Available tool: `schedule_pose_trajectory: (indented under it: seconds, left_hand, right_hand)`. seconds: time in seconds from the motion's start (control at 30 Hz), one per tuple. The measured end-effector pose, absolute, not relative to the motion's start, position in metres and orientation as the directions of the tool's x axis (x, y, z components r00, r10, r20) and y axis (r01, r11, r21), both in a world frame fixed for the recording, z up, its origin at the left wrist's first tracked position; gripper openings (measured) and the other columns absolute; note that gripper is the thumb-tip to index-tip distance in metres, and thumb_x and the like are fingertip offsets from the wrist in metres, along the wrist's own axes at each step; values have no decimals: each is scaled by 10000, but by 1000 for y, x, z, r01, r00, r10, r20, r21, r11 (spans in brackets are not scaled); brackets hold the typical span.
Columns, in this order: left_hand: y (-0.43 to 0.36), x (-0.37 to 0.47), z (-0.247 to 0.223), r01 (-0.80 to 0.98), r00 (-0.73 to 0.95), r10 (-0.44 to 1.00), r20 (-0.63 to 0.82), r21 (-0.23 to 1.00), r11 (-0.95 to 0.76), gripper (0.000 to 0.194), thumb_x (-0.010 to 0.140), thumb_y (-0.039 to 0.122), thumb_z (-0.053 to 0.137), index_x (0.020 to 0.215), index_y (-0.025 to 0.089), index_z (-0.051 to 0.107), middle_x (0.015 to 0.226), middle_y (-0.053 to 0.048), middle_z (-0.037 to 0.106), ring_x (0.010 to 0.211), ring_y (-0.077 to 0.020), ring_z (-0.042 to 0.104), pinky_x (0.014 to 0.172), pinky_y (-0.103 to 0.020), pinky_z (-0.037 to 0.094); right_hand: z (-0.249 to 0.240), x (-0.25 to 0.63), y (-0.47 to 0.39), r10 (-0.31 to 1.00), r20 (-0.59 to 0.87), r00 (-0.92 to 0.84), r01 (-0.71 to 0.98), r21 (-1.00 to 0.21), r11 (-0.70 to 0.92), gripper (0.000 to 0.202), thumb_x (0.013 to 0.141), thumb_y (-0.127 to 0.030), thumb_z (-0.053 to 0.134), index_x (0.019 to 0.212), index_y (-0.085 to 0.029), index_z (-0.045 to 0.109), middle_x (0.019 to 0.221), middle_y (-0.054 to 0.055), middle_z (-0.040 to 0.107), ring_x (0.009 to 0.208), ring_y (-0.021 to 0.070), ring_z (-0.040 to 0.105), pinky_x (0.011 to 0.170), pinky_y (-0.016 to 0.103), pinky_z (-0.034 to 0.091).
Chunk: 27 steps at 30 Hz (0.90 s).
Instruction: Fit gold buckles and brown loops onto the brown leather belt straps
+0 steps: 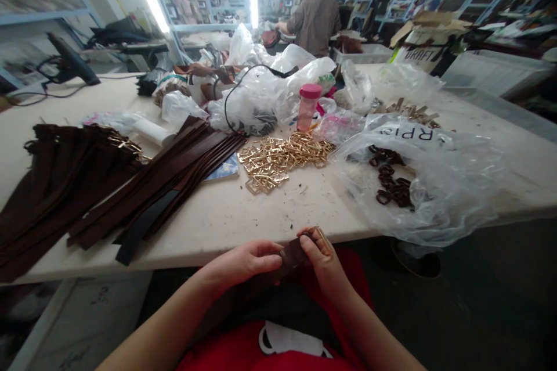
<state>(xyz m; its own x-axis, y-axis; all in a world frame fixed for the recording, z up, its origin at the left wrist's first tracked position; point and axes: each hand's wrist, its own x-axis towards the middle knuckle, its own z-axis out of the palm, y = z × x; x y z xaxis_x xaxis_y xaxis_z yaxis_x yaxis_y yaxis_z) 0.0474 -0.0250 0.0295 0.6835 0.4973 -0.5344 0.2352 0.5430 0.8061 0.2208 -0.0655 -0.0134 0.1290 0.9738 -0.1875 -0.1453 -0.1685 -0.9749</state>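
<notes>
Just in front of the table's near edge, my left hand point(256, 260) and my right hand point(319, 255) are both closed on a dark brown leather strap point(293, 255). My left thumb presses on top of it, and my right thumb and fingers pinch its other end. A gold buckle point(322, 235) shows at the fingers of my right hand. The strap's lower part hangs out of sight under my hands. Beyond them lies a heap of gold rectangular buckles point(282, 156). To the left are dark brown straps point(174, 173) in a stack.
Another strap pile point(65, 185), with metal ends, fills the table's left. At right, a clear plastic bag point(456, 185) holds brown loops point(394, 182). A pink-lidded jar point(308, 110) stands among plastic bags at the back. A person point(317, 17) works beyond the table.
</notes>
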Motion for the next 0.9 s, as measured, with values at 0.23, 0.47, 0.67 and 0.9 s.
schedule_pose_trajectory:
  seconds: [0.23, 0.47, 0.67, 0.9]
  left_hand:
    - [-24, 50, 9, 210, 486, 659, -574, 808, 550, 287, 622, 323, 696, 828, 132, 635, 709, -5, 657, 640, -124, 571, 655, -240, 424]
    - [-24, 54, 8, 210, 457, 697, -553, 828, 520, 272, 612, 296, 692, 827, 135, 651, 723, -12, 676, 658, -137, 594, 691, -262, 434]
    - [-31, 56, 10, 295, 425, 749, -508, 860, 416, 247, 638, 246, 646, 861, 140, 662, 767, -19, 682, 691, -146, 590, 682, -251, 441]
    - [-38, 57, 27, 298, 487, 747, -452, 890, 344, 308, 670, 195, 585, 962, 125, 651, 891, -44, 690, 804, -176, 598, 744, -263, 446]
  right_hand:
    - [-25, 212, -68, 990, -73, 120, 72, -994, -82, 138, 792, -308, 492, 843, -184, 525, 725, 2, 536, 681, 144, 505, 623, 242, 415]
    - [-27, 214, -70, 993, -103, 56, 34, -994, -105, 110, 784, -280, 479, 839, -188, 502, 710, -16, 502, 630, 128, 482, 574, 229, 409]
    - [-23, 215, -71, 995, -89, 49, 62, -994, -92, 59, 779, -234, 458, 799, -191, 493, 679, -31, 467, 598, 114, 442, 554, 221, 382]
    - [-15, 216, -75, 998, -43, 35, 106, -993, -47, 55, 765, -194, 434, 772, -197, 489, 666, -34, 467, 605, 117, 439, 568, 226, 371]
